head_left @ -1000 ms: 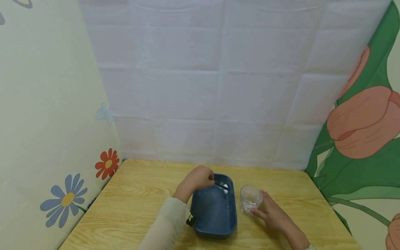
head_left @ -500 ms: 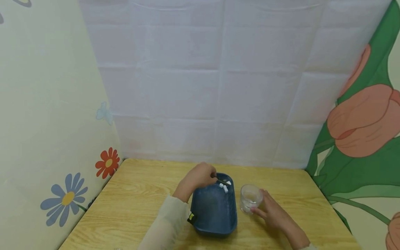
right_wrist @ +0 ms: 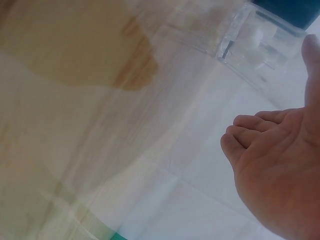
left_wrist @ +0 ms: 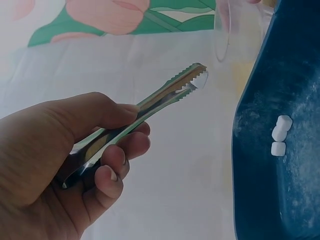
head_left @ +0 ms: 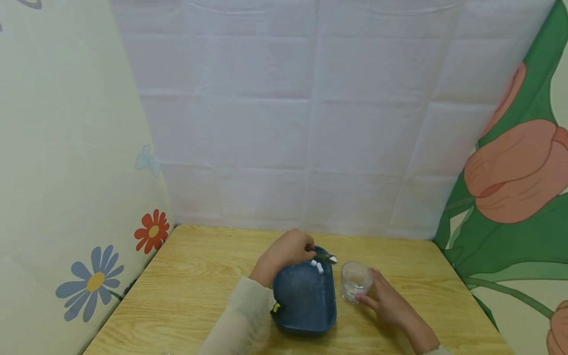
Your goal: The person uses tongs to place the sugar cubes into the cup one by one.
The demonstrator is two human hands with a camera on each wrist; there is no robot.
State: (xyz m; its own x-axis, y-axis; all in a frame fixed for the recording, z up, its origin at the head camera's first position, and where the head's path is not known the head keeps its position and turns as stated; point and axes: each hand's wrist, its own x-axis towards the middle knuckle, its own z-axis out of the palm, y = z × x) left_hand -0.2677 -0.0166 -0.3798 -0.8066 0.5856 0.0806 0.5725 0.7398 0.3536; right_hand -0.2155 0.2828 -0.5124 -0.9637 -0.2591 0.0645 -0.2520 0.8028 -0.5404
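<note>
Pinched between the thumb and fingers of my left hand [head_left: 287,251] is a pair of small metal tongs [left_wrist: 157,100] with toothed tips. A small white lump [left_wrist: 201,80] sits between those tips, near the right rim of the dark blue tray [head_left: 303,301]. Several more white rounded cubes [left_wrist: 279,132] lie together in the tray's far right part. To the right of the tray stands a clear glass [head_left: 356,278], with pale lumps visible inside it in the right wrist view. My right hand [head_left: 387,301] holds the glass from its right side, thumb at the near side.
The tray and glass rest on a wood-grain table [head_left: 213,276]. A white sheet [head_left: 288,123] hangs behind it. Flower-printed cloths flank it, one with daisies on the left and one with a large tulip [head_left: 514,172] on the right.
The tongs have lifted from the far right of the tray with a white lump and moved right, toward the glass. The right hand and glass have stayed in place.
</note>
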